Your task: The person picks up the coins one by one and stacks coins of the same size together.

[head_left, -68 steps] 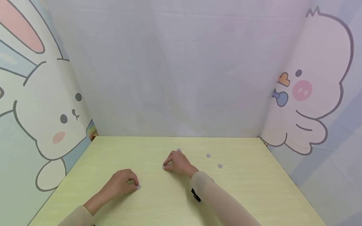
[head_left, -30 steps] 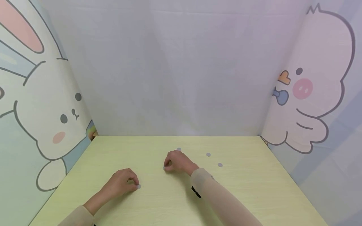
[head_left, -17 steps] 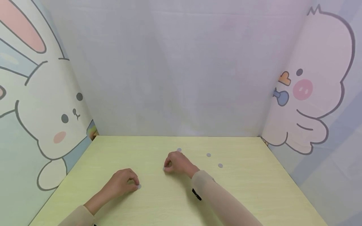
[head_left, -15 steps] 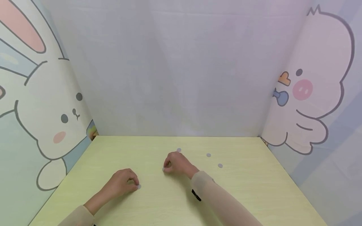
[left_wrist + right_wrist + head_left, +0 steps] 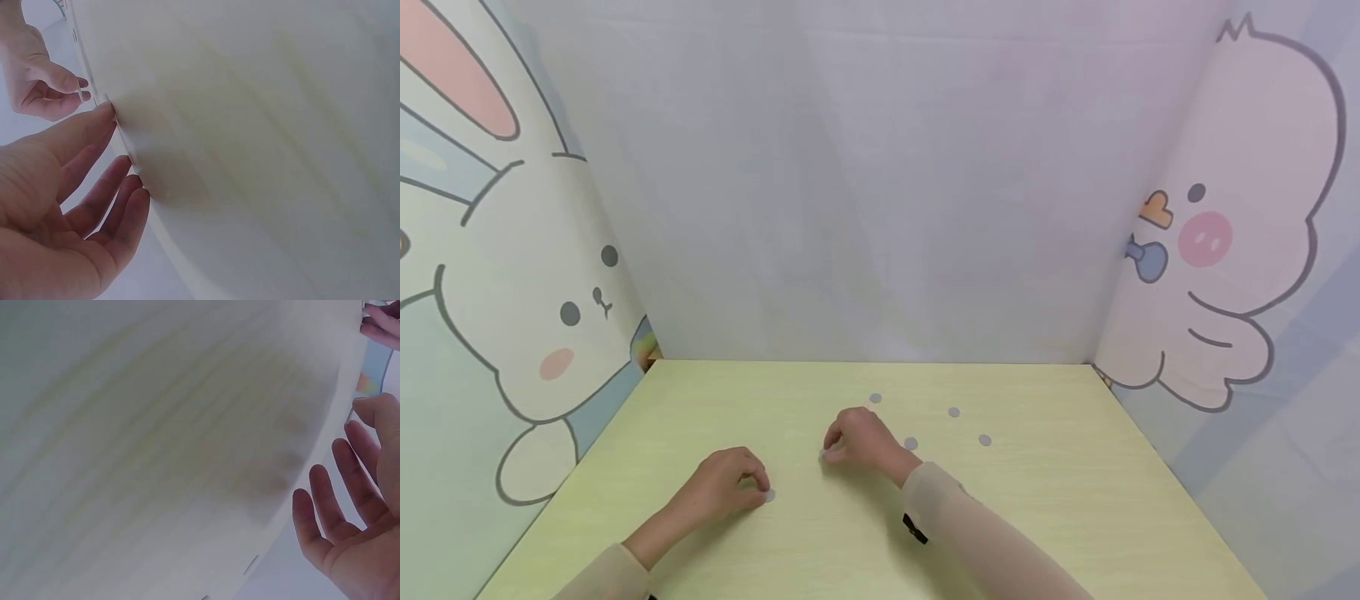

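Small flat grey discs that look like coins lie about the table. My left hand (image 5: 718,487) is low at the left, thumb and index fingertips pinching the edge of a coin (image 5: 770,496) at the tabletop; in the left wrist view the thumb tip meets its thin edge. Near the middle, my right hand (image 5: 861,439) pinches another coin (image 5: 823,455) between thumb and index finger. The left wrist view shows that coin (image 5: 80,94) on edge, just off the surface. In the right wrist view, the other fingers of the right hand (image 5: 359,531) are spread and loosely bent.
Several loose coins lie beyond and right of the right hand: one at the back (image 5: 876,398), one behind the wrist (image 5: 911,443), two farther right (image 5: 985,440). The pale yellow table (image 5: 1037,517) meets a plain curtain (image 5: 880,208) at its back edge, with cartoon-printed cloth at both sides.
The right hand has shifted a little left and toward me, its coin with it. A coin formerly hidden behind that hand now shows. The left hand stays in place.
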`<state>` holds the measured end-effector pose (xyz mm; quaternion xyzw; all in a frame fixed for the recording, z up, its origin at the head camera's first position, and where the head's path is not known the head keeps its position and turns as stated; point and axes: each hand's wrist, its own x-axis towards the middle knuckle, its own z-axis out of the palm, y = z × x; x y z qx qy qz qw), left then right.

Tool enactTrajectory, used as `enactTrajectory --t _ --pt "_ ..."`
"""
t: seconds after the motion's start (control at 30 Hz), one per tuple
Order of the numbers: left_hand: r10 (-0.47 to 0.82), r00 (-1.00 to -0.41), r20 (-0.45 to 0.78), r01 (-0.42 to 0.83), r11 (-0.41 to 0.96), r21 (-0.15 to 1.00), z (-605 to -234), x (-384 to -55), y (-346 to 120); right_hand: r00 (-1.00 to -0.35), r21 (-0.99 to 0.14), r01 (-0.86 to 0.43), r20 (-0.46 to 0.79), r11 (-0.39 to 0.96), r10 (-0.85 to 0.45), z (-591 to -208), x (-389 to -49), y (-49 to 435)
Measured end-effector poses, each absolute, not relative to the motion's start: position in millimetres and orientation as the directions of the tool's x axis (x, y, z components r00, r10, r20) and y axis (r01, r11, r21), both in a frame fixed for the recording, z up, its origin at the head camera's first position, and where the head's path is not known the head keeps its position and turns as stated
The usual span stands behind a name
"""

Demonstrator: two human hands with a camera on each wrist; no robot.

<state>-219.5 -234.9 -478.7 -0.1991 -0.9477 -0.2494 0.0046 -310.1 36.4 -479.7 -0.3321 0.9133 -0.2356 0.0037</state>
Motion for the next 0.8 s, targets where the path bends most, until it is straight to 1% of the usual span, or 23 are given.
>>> enactTrajectory --t 0.2,0.43,0.8 --pt "0.373 -0.922 0.107 0.377 0.795 0.475 -479.0 -221.2 -233.6 -0.788 -0.451 -0.586 0.125 0.673 -0.602 -480.7 -303.9 30.0" --pt "0.367 -0.925 0.097 0.366 0.797 0.48 -478.4 -222.0 -233.6 -0.752 -0.406 -0.642 0.163 0.651 -0.639 -483.5 -295.5 22.3" --pt "0.375 -0.92 0.109 0.379 0.79 0.481 -476.1 -219.3 -233.4 -0.72 -0.398 -0.676 0.179 0.62 -0.671 -484.7 -279.4 8.6"
